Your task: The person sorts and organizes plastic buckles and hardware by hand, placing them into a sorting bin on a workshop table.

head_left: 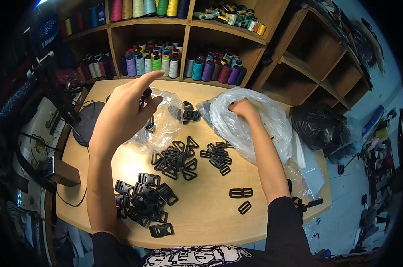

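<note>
Left hand [121, 111], upper left: thumb, forefinger apart; dark piece [146, 94] could slip. Right hand [242, 108] in bag [273, 116]: fingers hidden, can't tell; bag tug could scatter sliders [240, 192].

Bench [201, 196]: smooth pale wood look, light sheen near left edge. Buckles [146, 200] toward front-left corner: black plastic, slight gloss. Triangle rings [177, 158] mid-bench, slider buckles [218, 155]: black, plastic-looking. Large bag [228, 129], back edge: whitish translucent plastic, crinkled. Smaller bag [159, 129]: clear plastic, glossy, wrinkled. Bundle [319, 127] off right edge: shiny black plastic. Sleeve [288, 227]: matt black cloth.
</note>
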Demonstrator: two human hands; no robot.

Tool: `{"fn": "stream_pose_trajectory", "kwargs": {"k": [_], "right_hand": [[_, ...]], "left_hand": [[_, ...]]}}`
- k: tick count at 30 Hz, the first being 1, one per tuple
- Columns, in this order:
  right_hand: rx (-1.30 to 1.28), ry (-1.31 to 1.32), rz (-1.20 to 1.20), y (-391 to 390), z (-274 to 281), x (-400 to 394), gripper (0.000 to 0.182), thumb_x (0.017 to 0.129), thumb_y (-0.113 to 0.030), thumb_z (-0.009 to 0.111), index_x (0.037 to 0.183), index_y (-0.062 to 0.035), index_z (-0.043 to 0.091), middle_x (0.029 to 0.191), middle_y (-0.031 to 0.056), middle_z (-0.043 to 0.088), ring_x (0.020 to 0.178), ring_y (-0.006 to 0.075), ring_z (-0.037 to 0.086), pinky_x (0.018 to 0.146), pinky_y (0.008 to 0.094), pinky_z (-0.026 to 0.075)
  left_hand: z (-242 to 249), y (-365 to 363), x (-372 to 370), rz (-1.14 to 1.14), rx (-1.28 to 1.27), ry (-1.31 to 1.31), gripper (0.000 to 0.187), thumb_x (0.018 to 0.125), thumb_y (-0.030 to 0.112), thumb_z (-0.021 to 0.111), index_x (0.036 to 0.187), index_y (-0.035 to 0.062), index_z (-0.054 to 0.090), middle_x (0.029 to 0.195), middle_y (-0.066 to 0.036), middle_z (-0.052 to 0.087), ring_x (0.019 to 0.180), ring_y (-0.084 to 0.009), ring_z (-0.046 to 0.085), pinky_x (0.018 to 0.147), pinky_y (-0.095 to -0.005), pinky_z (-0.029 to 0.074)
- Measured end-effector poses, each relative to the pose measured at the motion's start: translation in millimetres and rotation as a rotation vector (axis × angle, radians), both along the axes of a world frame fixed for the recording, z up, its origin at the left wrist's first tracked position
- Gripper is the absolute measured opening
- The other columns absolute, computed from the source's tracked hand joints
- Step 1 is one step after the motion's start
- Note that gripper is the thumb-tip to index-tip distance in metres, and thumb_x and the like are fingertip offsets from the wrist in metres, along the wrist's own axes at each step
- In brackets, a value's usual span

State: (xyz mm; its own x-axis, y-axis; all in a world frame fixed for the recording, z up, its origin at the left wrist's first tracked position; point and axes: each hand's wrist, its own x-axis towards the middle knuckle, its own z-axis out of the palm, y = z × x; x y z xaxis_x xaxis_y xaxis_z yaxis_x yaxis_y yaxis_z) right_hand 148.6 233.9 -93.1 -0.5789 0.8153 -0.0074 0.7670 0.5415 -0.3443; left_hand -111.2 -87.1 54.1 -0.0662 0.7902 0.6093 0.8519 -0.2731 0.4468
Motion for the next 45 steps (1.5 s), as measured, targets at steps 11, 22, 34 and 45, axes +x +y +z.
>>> {"fn": "stream_pose_trajectory", "kwargs": {"k": [11,22,34,45], "right_hand": [[0.239,0.01,0.062,-11,11,1,0.046,0.079,-0.03,0.071,0.118,-0.0064,0.064,0.126,0.0188,0.061,0.117,0.0363,0.057,0.099,0.0431,0.047],[-0.42,0.023,0.003,-98,111,62,0.019,0.094,-0.014,0.061,0.097,0.0046,0.061,0.084,0.0137,0.069,0.074,0.0134,0.069,0.06,0.029,0.055],[-0.81,0.868,0.449,-215,136,21,0.041,0.1,-0.031,0.053,0.121,0.0041,0.049,0.103,0.0141,0.065,0.08,0.0189,0.069,0.072,0.0295,0.056],[-0.953,0.969,0.466,-242,130,-10,0.041,0.1,-0.025,0.054,0.128,0.0049,0.048,0.111,0.0131,0.065,0.092,0.0182,0.069,0.078,0.0259,0.055]], "left_hand": [[2,-2,-3,-0.017,0.06,0.03,0.05,0.083,0.004,0.069,0.13,0.0068,0.055,0.073,-0.011,0.053,0.064,-0.0244,0.05,0.064,-0.0351,0.044],[5,-4,3,-0.053,0.082,0.07,0.047,0.082,0.003,0.07,0.127,0.004,0.056,0.075,-0.013,0.056,0.065,-0.0247,0.052,0.066,-0.0352,0.046],[3,-8,52,-0.351,-0.18,-0.145,0.029,0.088,0.024,0.071,0.105,0.0009,0.066,0.079,-0.01,0.066,0.068,-0.0187,0.064,0.065,-0.0305,0.049],[8,-12,30,-0.316,-0.069,-0.27,0.028,0.094,0.028,0.066,0.093,-0.0004,0.067,0.063,0.0,0.057,0.054,-0.0042,0.052,0.047,-0.0215,0.041]]}}
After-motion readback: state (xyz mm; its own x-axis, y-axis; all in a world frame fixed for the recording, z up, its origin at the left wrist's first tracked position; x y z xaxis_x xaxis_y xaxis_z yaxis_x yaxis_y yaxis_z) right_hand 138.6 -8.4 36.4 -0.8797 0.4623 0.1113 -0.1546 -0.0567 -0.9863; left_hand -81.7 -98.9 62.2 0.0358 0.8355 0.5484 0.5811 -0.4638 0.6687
